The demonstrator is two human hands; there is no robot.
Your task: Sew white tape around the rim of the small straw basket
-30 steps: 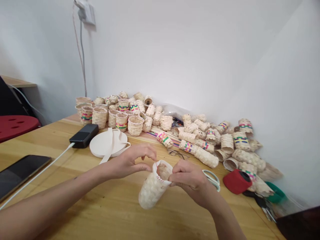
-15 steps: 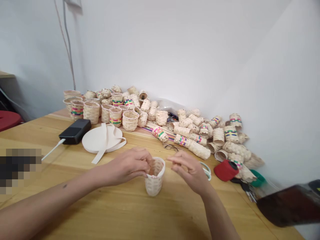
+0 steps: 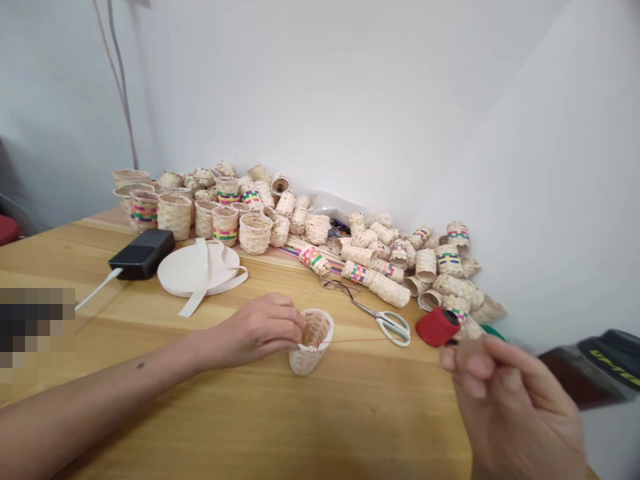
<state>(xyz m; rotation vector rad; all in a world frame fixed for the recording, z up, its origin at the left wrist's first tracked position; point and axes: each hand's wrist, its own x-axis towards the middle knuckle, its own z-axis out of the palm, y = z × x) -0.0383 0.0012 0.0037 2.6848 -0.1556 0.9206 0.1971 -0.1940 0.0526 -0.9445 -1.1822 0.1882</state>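
A small woven basket [image 3: 306, 362] with a white band around its rim stands tilted on the table. My left hand [image 3: 267, 325] is closed on the left side of that rim, some fingertips hidden inside the mouth. From the rim a thin red thread [image 3: 367, 341] runs taut to the right. At its far end my right hand [image 3: 510, 393] is raised and pinched, in the right foreground. Whether a needle is between those fingers is too small to tell. Scissors [image 3: 393, 327] with pale handles lie beyond the thread, and a red spool of thread [image 3: 437, 327] is near my right hand.
A roll of white ribbon [image 3: 180, 270] and a black power bank [image 3: 143, 255] with a cable lie at the left. Eyeglasses [image 3: 340, 287] rest behind the scissors. Many woven baskets [image 3: 255, 233] are piled along the wall. A dark object [image 3: 575, 373] stands far right.
My right hand has swung from beside the basket far to the right and closer, drawing the red thread out. The basket tilts more; the left hand keeps its hold. The scissors have come into view.
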